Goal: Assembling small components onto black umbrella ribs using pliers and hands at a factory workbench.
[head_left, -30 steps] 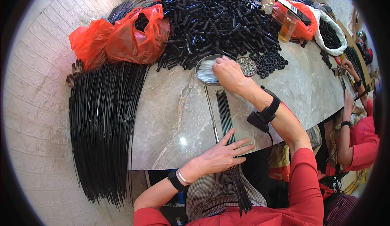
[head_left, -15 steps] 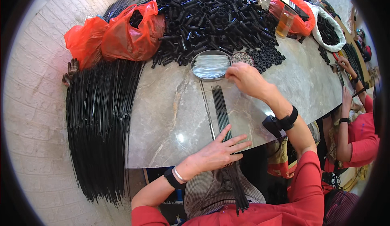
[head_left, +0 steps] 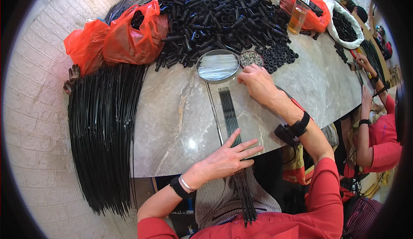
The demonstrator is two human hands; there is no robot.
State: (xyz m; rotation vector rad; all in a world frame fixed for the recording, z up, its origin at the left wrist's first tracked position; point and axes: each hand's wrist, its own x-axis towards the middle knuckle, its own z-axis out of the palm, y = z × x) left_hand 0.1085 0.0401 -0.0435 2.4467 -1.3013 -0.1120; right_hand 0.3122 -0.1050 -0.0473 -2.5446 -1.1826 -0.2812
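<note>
Both hands lie on the table with nothing gripped in them. Far to the left, a big bundle of long black rods [head_left: 103, 140] hangs over the table's edge, and two orange plastic bags [head_left: 120, 37] sit above it. Next comes the left hand [head_left: 228, 157], spread flat with its fingers apart, pressing down on the near end of a small row of thin black rods [head_left: 230, 114]. These rods lie side by side on the grey marble table [head_left: 172, 110]. Their long way runs straight away from the person, from the table's near edge, where their ends stick out over the lap, up toward a round metal dish [head_left: 217, 65] full of thin silver wires. So the left hand is the one on the rods, at their near end. The right hand [head_left: 258, 82] is to the right of the rods' far end, just beside them, fingers loosely bent with their tips on the table, close to a small dish of tiny metal bits [head_left: 251, 58] and a heap of little black rings [head_left: 277, 56]. Behind these lies a large pile of short black tubes [head_left: 215, 15]. Farther right stands a glass of amber drink [head_left: 297, 19], and at the right edge another person's arm in a red sleeve [head_left: 383, 146] works at the same table.
</note>
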